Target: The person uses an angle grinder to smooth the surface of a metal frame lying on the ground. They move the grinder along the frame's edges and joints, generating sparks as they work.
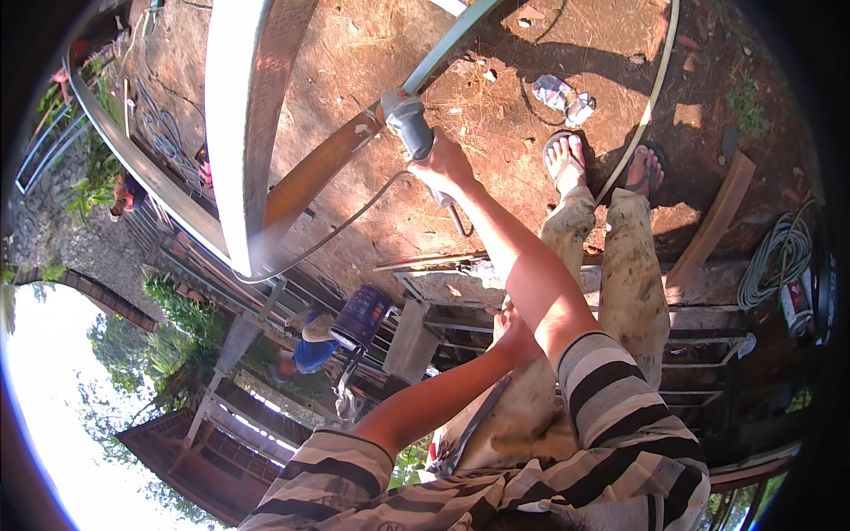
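Note:
My right hand [440, 165] is wrapped round the body of an angle grinder [409, 124], grey and black. The grinder's head is at a brown wooden plank [332, 164], beside the end of a pale green-grey curved strip [452, 44]; I cannot tell whether its disc touches either. My left hand [511, 336] is low against my trouser leg [509, 398], partly behind my right forearm. Its fingers are mostly hidden.
A big curved wooden piece [274, 80] with a sunlit white face stands left. A thin cable [345, 221] crosses the dirt ground. Nearby are clear plastic packaging [563, 97], a pale hose [657, 88], a purple can [361, 316], a loose board [713, 217] and coiled cable [777, 257].

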`<state>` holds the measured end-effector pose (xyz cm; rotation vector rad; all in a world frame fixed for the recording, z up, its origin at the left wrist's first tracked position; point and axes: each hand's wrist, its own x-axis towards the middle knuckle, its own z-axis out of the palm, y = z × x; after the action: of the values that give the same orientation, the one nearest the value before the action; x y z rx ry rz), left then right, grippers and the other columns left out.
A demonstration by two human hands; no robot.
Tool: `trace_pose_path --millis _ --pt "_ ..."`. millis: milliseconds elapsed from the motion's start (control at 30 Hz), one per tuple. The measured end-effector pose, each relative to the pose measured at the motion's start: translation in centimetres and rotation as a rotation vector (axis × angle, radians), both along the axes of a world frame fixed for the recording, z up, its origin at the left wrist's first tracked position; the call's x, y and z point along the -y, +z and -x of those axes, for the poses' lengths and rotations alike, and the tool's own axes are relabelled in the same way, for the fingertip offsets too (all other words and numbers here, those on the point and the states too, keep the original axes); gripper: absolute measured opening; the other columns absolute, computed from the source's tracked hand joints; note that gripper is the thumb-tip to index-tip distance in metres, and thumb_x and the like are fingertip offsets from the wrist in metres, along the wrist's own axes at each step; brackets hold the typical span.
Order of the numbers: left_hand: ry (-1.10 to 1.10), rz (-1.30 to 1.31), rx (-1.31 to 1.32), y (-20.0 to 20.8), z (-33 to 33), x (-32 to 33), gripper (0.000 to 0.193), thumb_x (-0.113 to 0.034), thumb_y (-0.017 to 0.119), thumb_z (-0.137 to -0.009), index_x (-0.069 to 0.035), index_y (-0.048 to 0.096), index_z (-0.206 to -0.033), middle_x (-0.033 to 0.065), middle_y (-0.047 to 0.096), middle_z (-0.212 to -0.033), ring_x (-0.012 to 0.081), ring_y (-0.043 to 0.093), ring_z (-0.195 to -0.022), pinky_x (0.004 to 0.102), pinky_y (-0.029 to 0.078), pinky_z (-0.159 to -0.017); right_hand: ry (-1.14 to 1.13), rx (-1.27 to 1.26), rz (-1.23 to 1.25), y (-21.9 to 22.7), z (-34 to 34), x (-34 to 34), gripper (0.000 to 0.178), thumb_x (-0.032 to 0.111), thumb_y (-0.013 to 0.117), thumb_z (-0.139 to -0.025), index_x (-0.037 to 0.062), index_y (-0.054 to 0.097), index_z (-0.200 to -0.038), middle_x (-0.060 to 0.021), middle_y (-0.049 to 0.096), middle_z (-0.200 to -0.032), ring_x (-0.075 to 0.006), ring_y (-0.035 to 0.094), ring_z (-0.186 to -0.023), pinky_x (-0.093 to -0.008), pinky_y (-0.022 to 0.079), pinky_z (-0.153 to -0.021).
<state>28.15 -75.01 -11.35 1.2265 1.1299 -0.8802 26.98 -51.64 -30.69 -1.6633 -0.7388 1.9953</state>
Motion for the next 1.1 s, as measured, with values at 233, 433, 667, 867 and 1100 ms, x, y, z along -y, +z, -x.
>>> trace_pose_path --millis 233,433,667,867,1100 --pt "0.005 0.04 -0.067 0.8 -1.3 -1.7 0.093 -0.071 0.074 -0.081 -0.023 0.048 -0.156 0.0107 0.05 -0.157 0.0333 0.041 -0.147 0.0579 0.031 -0.113 0.018 0.017 0.015 -0.1 0.0 0.3 0.067 0.035 0.087 -0.08 0.001 0.052 -0.126 -0.026 0.076 -0.1 -0.0405 0.077 -0.096 -0.0479 0.063 -0.084" --pt "-0.073 0.104 -0.083 -0.4 -0.4 -1.0 0.096 -0.069 0.076 -0.08 -0.022 0.047 -0.158 0.013 0.051 -0.154 0.0345 0.043 -0.144 0.0567 0.032 -0.113 -0.027 -0.021 0.032 -0.4 0.1 0.6 0.068 0.035 0.086 -0.079 0.0009 0.051 -0.127 -0.0265 0.075 -0.106 -0.0414 0.076 -0.097 -0.0486 0.063 -0.086" --pt "0.005 0.059 -0.09 2.5 -3.5 -4.8 0.073 -0.049 0.077 -0.09 -0.011 0.056 -0.149 0.0163 0.056 -0.151 0.034 0.046 -0.146 0.0511 0.035 -0.118 0.053 0.029 0.015 -0.4 -0.4 -2.1 0.069 0.037 0.085 -0.079 0.0026 0.052 -0.129 -0.0262 0.075 -0.108 -0.0415 0.076 -0.101 -0.049 0.062 -0.089" --pt "0.105 0.115 -0.046 2.4 -3.8 -6.2 0.077 -0.051 0.077 -0.088 -0.014 0.054 -0.151 0.0163 0.051 -0.154 0.0355 0.041 -0.148 0.0526 0.031 -0.12 0.113 -0.005 0.053 -0.5 -0.6 -3.1 0.067 0.034 0.084 -0.079 0.0014 0.053 -0.129 -0.0253 0.075 -0.11 -0.0405 0.075 -0.103 -0.0476 0.062 -0.089" --pt "-0.017 0.182 -0.078 2.1 -3.9 -5.8 0.083 -0.06 0.072 -0.086 -0.025 0.048 -0.157 0.0141 0.046 -0.158 0.0354 0.038 -0.146 0.057 0.028 -0.117 0.065 -0.06 0.005 -1.0 -0.2 -3.7 0.074 0.037 0.087 -0.076 0.0018 0.053 -0.131 -0.0259 0.074 -0.114 -0.04 0.074 -0.106 -0.0475 0.06 -0.092"
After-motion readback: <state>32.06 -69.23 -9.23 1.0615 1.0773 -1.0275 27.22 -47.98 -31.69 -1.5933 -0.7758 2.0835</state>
